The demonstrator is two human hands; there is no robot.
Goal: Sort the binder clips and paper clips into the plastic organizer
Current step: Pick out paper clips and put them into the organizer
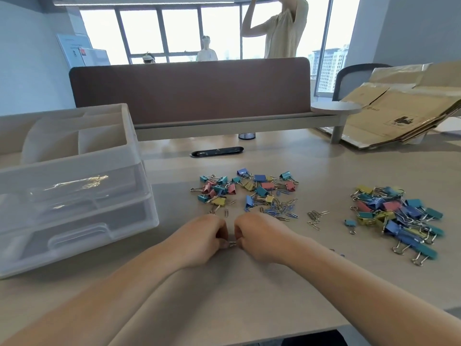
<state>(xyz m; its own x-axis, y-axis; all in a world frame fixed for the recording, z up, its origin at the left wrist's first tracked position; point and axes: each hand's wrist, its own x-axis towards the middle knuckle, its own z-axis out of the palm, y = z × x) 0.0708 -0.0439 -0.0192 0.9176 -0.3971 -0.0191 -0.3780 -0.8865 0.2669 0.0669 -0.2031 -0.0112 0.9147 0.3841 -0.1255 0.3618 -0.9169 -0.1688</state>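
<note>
Sorting appears to be at the paper-clip stage. Low in the middle of the frame, the left hand and the right hand meet knuckle to knuckle on the pale wooden desk. Both have their fingers curled in, and their tips pinch a small silver wire paper clip between them; whether it is one clip or several hooked together is too small to tell.

Just above the hands lies a mixed pile of small coloured binder clips and blue and silver paper clips. A few loose silver paper clips lie to its right, and a separate heap of larger coloured binder clips sits at the right edge.

The translucent plastic drawer organizer stands at the left, with some metallic clips glinting inside its upper drawer.

The next move probably calls for one hand to take the clip alone and carry it left to that drawer, which will need opening.
</note>
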